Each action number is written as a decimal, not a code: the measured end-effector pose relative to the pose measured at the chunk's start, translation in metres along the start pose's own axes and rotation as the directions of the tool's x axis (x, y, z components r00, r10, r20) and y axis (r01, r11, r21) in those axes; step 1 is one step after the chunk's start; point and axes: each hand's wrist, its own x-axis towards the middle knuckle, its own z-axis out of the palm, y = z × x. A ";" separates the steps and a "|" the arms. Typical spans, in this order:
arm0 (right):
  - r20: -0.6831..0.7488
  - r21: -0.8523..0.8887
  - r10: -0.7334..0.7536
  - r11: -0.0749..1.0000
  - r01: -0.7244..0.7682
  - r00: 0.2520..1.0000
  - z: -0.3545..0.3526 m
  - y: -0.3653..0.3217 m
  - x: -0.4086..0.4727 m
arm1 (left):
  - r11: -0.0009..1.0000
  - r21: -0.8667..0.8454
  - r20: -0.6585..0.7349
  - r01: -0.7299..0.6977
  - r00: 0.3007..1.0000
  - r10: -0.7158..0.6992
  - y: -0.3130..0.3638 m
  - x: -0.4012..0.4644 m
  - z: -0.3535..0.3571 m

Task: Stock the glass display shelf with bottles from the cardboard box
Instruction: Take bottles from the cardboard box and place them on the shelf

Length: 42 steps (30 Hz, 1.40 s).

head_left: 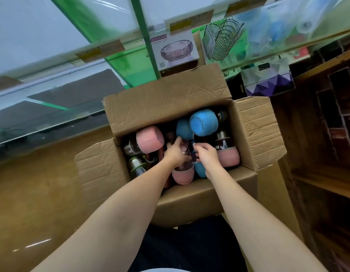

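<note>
Inside open cardboard box (166, 107), left hand (175, 154) grip curled round pink-based bottle (183, 171), right hand (206, 154) grip pinching blue-based bottle (200, 170) just beside, more bottles around both grips.

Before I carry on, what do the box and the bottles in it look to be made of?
Box: brown corrugated cardboard, matte, with creased flaps. Bottles: clear bodies, glass or plastic, can't tell; dull pink base and blue base look like soft rubbery sleeves; the shiny cap looks like metal.

No text can be read: the yellow shelf labels (100, 51), the bowl box (175, 50) print and its QR code are blurred.
</note>
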 end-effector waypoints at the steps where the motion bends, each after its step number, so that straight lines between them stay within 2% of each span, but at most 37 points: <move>1: -0.002 -0.006 -0.007 1.000 0.007 1.000 0.000 -0.002 -0.003 | 0.999 -0.026 -0.040 -0.021 0.999 0.020 -0.001 -0.004 0.001; 4: -0.003 -0.033 -0.038 0.999 0.038 0.999 0.000 -0.009 -0.014 | 0.995 -0.070 -0.117 -0.068 0.991 0.059 -0.007 -0.020 -0.001; 7: -0.027 -0.038 -0.078 0.996 0.077 0.997 -0.001 -0.019 -0.029 | 0.981 -0.136 -0.126 -0.140 0.984 0.123 -0.009 -0.036 -0.012; 13: -0.118 0.033 -0.188 0.981 0.193 0.975 0.007 -0.042 -0.075 | 0.889 -0.337 -0.143 -0.308 0.951 0.275 -0.004 -0.078 -0.062; 18: -0.199 0.014 -0.312 0.947 0.321 0.929 0.023 -0.076 -0.124 | 0.817 -0.395 -0.194 -0.419 0.908 0.372 0.002 -0.122 -0.120; 23: -0.231 0.019 -0.403 0.908 0.418 0.886 0.045 -0.104 -0.172 | 0.749 -0.374 -0.230 -0.546 0.837 0.496 0.005 -0.162 -0.184; 36: -0.231 -0.011 -0.667 0.729 0.684 0.708 0.103 -0.181 -0.278 | 0.577 -0.385 -0.393 -0.720 0.694 0.603 0.002 -0.252 -0.310; 42: -0.140 -0.007 -0.800 0.590 0.808 0.583 0.119 -0.246 -0.336 | 0.442 -0.399 -0.549 -0.803 0.596 0.586 0.008 -0.320 -0.379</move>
